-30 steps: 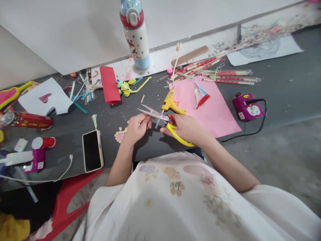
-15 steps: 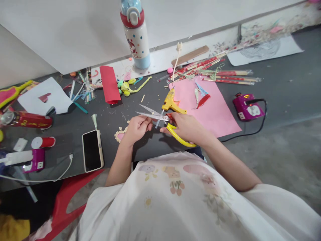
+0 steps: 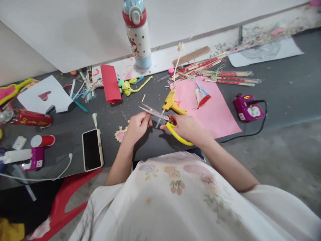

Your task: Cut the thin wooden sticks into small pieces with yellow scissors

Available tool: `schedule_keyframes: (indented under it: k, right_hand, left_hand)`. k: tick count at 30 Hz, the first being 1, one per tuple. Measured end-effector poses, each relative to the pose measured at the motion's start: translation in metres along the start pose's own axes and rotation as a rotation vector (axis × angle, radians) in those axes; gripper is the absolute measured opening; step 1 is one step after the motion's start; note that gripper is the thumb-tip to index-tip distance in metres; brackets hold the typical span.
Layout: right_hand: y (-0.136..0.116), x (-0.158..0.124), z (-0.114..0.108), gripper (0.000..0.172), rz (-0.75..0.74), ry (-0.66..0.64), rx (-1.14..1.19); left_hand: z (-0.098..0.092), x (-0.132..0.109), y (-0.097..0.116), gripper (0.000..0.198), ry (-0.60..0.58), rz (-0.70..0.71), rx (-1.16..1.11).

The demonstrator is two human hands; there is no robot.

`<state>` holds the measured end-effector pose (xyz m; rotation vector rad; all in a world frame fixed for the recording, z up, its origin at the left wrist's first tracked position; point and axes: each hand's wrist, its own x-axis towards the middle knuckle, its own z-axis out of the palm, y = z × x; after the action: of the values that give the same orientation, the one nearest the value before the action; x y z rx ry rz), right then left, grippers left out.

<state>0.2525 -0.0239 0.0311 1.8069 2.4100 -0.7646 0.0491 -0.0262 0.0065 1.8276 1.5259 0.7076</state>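
Note:
My right hand (image 3: 187, 129) grips the yellow handles of a pair of scissors (image 3: 160, 117), whose steel blades point left and lie almost closed. My left hand (image 3: 137, 125) is pinched just under the blades, holding something too small to make out. Both hands hover over the dark table (image 3: 288, 90) near its front edge. A yellow glue gun (image 3: 172, 102) lies right behind the scissors. A small pink and cream heart piece (image 3: 120, 134) rests on the table beside my left wrist.
A pink paper sheet (image 3: 215, 110) lies to the right, a purple device (image 3: 247, 108) with a black cord beyond it. A phone (image 3: 92, 149) lies left. A spotted bottle (image 3: 137, 33), red folded paper (image 3: 109, 83), sticks (image 3: 225, 72) and scraps sit at the back.
The scissor blades, open half a second ago, have come nearly together at my left fingers. Both hands have stayed in about the same place.

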Motion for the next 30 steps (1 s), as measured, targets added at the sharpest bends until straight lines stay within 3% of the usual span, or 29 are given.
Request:
schedule_keyframes:
  k: [4, 8, 14, 30]
  right_hand:
    - [-0.002, 0.002, 0.006, 0.059, 0.030, -0.005, 0.017]
    - [-0.001, 0.001, 0.009, 0.060, 0.016, -0.020, 0.001]
    - [-0.001, -0.002, 0.007, 0.058, -0.049, 0.026, 0.019]
    - [0.003, 0.001, 0.004, 0.061, -0.007, 0.008, -0.024]
  left_hand:
    - [0.008, -0.001, 0.000, 0.024, 0.153, 0.116, 0.351]
    - [0.012, -0.002, -0.006, 0.026, 0.188, 0.249, 0.518]
    - [0.011, 0.000, -0.006, 0.025, 0.144, 0.321, 0.378]
    - [0.002, 0.002, -0.002, 0.030, 0.139, 0.224, 0.234]
